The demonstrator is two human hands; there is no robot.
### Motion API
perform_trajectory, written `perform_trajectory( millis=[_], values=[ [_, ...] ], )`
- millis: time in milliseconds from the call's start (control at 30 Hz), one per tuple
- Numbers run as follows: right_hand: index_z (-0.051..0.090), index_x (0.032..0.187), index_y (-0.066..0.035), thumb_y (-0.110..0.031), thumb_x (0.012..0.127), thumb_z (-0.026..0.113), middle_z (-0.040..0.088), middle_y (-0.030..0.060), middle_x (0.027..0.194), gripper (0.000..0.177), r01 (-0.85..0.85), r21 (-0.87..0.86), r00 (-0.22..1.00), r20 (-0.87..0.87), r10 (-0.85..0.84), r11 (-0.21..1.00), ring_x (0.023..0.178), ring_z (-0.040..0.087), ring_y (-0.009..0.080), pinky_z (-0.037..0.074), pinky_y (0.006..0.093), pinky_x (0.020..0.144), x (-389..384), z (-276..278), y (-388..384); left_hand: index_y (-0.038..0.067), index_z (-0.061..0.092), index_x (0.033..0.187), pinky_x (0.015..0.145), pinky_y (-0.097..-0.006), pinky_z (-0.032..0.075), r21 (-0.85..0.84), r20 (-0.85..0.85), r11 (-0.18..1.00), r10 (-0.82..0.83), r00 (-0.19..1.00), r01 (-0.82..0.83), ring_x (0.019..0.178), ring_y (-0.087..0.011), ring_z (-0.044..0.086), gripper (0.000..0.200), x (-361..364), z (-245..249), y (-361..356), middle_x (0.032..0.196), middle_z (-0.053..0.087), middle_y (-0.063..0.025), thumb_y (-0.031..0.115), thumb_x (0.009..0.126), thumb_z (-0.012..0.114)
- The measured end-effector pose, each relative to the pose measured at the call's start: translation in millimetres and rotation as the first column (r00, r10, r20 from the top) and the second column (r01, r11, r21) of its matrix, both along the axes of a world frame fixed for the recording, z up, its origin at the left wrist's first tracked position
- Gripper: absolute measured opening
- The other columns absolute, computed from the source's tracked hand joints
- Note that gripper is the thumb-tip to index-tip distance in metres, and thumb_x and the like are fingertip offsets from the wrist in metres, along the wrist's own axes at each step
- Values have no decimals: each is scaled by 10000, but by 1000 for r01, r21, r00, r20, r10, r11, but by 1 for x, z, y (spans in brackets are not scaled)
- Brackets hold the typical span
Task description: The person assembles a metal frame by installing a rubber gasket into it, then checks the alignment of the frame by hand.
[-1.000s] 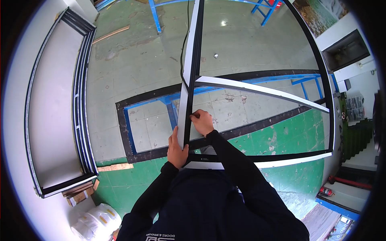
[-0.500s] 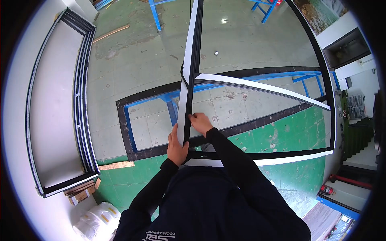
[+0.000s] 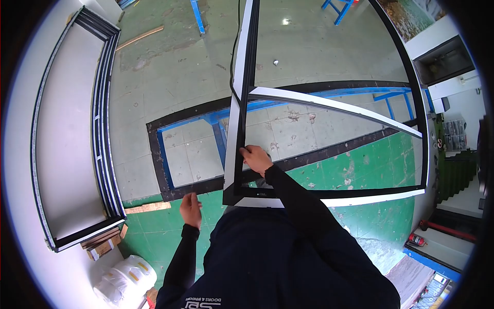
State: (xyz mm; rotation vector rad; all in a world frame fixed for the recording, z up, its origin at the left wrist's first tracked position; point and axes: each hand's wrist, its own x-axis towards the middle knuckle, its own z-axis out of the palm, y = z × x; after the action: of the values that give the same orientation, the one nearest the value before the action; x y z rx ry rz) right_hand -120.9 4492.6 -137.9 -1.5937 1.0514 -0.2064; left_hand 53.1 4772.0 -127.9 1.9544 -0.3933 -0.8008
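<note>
A large white-and-black window frame [image 3: 241,67] stands before me, with a white crossbar [image 3: 334,109] joining its left upright to its right side. A thin black rubber gasket [image 3: 232,77] hangs loosely along the upper part of that upright, then runs down against its black inner edge. My right hand [image 3: 257,158] pinches at this edge, closed on the gasket, whose end is hidden by the fingers. Left of the frame's bottom corner, my left hand [image 3: 191,210] is off the frame, fingers loosely curled and thumb a little apart, with nothing visible in it.
A blue work stand with black-padded top [image 3: 190,188] lies under the frame. Another framed panel [image 3: 72,139] leans on the left wall above wood blocks [image 3: 103,246]. A plastic-wrapped roll [image 3: 126,278] is at lower left, a fire extinguisher [image 3: 417,239] at right.
My left hand has let go of the upright and moved down and left, uncovering the frame's corner. My right hand stays at nearly the same spot. The loose gasket bows further out above.
</note>
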Motion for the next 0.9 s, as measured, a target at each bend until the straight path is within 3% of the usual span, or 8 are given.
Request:
perform_trajectory(
  millis=[100,167,367,467,600,700,833,900],
  values=[
    [678,907,-5,-293,932,563,683,183,784,311,-56,-87,996,60,61,995,810,667,356,502,419,719,-8,-15,10,-13,648,1016,625,-272,525,99,23,995,9,1000,-12,660,-118,626,257,4,-5,39,760,655,-49,232,998,573],
    [664,891,7,-294,930,565,680,178,766,319,59,90,995,-82,-52,994,783,667,355,503,414,716,-1,19,10,-13,649,1011,633,-280,529,156,21,988,-3,1000,-1,658,-132,640,260,4,-23,67,755,666,-52,238,983,587],
    [645,887,9,-334,926,563,674,154,721,355,-60,101,996,-65,67,993,746,672,337,501,419,717,-11,25,27,-16,647,1033,646,-304,536,344,-159,931,-73,985,124,684,-165,672,297,-3,-88,138,787,694,-93,264,935,631],
    [650,954,-23,-363,921,578,693,149,796,350,-48,93,993,-104,58,995,831,679,346,473,478,831,-14,21,33,-22,646,1031,650,-309,532,381,-222,915,-46,974,130,683,-164,672,304,-5,-98,153,784,694,-100,262,924,640],
    [645,1064,-83,-398,918,591,641,151,1174,352,-201,-124,931,-334,150,972,1171,552,377,301,641,1033,-17,42,41,-20,650,1014,656,-308,528,372,-122,906,-166,978,201,681,-163,672,295,2,-100,142,755,689,-93,262,926,640],
    [634,1126,-111,-417,917,599,525,145,1383,372,-222,-201,917,-375,134,954,1366,378,409,169,714,1098,-18,55,43,-13,659,1027,668,-314,526,260,-22,931,-261,965,258,678,-176,676,282,-5,-17,57,722,687,-86,253,936,630],
    [615,1189,-123,-436,911,613,479,143,1431,419,-251,-220,898,-418,142,943,1430,280,430,146,702,1124,-17,51,48,5,615,1239,824,-354,524,-60,46,951,-302,952,304,914,-257,677,385,-38,48,-35,1008,685,-156,252,945,641],
    [602,1216,-127,-447,903,622,464,160,1439,448,-269,-234,894,-421,151,934,1436,265,441,145,698,1125,-19,51,51,23,575,1313,911,-376,490,-34,238,903,-408,881,427,1042,-297,628,442,-57,57,-54,1135,632,-176,248,940,651]
  ],
)
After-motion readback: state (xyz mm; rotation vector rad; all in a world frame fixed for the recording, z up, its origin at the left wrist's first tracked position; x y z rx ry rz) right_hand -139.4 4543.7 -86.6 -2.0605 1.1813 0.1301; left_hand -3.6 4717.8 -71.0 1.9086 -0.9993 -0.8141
